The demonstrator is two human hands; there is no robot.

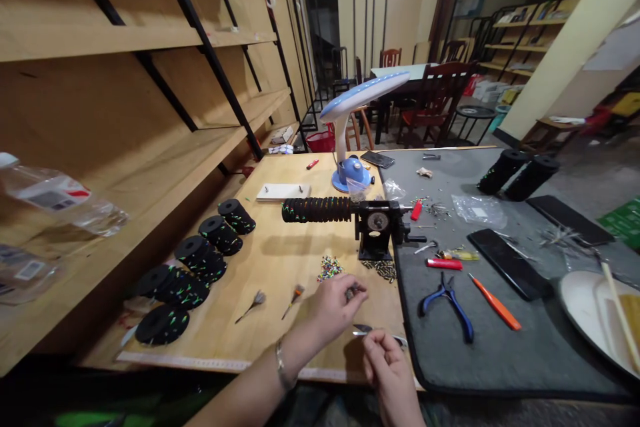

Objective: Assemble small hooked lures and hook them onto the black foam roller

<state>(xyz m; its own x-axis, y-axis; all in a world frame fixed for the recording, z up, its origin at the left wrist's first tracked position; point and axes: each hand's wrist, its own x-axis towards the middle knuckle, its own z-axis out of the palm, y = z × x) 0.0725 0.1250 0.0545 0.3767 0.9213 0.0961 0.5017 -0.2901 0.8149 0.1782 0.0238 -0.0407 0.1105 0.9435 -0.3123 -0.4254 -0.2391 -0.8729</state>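
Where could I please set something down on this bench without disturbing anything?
Bare wood lies between the black foam discs and the black winding machine. The grey mat is free near its front edge. It is crowded around the blue pliers and red lighter.

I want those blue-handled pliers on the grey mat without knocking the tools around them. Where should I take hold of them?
Grip the blue pliers by the two spread handles, which point toward the near edge of the grey mat; the jaws point away. Come from above and the near side with the right hand, probably closing both handles together. The orange tool lies close on the right.
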